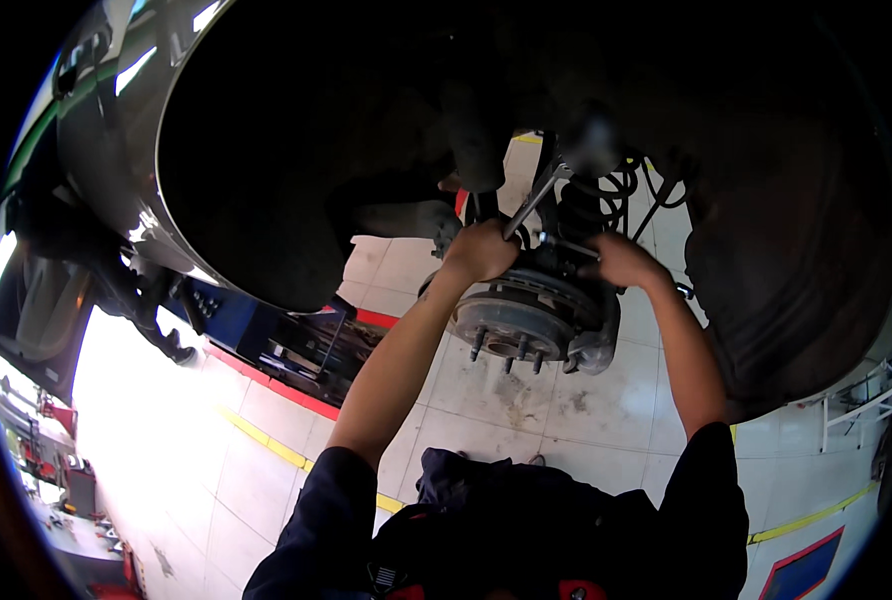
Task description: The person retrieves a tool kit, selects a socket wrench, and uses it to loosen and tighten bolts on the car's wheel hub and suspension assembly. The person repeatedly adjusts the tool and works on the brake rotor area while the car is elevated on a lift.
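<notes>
My left hand point(483, 250) is closed round the near end of a long metal wrench point(536, 202), whose far end reaches up to the dark suspension parts beside the coil spring point(621, 180). To its right, my right hand point(628, 262) is closed on a slim, shiny wrench point(570, 245) that points left toward my left hand. Just below both hands sits the wheel hub with its brake disc point(516, 322), several studs sticking out toward me. The brake caliper point(594, 350) is at the disc's right side. What the far end of the long wrench fits onto is too dark to tell.
The car's fender point(116, 130) and dark wheel arch surround my arms. At lower left stands a blue tool cart point(256, 330) with tools. Another person's dark-clothed leg point(131, 290) shows at left. A white metal stand point(871, 405) is at right, on the tiled floor.
</notes>
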The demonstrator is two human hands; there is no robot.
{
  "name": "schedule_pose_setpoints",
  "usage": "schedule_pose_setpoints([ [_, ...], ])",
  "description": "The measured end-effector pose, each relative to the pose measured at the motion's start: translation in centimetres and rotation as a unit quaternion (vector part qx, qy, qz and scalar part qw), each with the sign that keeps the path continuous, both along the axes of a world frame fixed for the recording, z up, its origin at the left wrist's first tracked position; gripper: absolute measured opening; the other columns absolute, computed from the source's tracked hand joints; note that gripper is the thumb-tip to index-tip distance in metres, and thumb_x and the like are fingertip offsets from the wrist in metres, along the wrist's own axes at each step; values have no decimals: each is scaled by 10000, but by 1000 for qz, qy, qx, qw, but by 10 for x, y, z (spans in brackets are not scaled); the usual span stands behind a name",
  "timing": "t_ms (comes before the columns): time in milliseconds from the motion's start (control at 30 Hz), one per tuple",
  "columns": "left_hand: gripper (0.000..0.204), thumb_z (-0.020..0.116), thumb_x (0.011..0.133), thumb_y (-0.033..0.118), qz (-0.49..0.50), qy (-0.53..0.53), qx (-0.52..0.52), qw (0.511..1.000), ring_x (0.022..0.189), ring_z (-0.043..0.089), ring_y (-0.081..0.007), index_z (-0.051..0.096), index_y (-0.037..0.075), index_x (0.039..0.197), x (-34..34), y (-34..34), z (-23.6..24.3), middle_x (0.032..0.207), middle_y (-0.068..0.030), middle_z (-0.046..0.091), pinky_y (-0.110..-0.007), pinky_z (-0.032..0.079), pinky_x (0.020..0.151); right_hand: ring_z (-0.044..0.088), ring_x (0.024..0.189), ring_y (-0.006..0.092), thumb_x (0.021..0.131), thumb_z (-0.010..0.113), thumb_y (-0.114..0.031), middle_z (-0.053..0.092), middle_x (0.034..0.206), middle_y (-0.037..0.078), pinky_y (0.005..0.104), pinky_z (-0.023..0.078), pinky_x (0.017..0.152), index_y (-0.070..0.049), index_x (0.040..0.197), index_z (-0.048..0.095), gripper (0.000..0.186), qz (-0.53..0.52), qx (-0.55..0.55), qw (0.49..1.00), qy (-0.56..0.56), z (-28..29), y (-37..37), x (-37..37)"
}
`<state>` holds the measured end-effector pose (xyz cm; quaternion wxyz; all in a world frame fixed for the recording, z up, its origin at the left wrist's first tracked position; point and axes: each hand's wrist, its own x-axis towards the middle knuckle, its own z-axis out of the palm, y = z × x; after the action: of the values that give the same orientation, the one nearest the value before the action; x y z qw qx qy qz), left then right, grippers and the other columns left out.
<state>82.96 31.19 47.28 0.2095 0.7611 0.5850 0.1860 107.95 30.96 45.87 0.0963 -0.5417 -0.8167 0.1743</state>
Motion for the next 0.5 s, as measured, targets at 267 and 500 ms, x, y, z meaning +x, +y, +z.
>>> schedule_pose_setpoints([
  [267,287,442,825,255,-2,43,56,997,908,582,-376,629,38,833,-11,12,-22,890,-201,616,-442,476,785,605,822,344,754,550,-80,622,871,228,394,462,716,23,926,609,210,136,-75,976,-154,-22,30,-28],
  [500,360,423,848,296,-23,20,25,999,963,585,-338,622,16,957,-8,2,-12,982,-220,612,-407,469,816,560,867,352,765,516,-47,586,923,222,413,442,769,12,904,567,159,134,-61,968,-204,-30,47,-24],
])
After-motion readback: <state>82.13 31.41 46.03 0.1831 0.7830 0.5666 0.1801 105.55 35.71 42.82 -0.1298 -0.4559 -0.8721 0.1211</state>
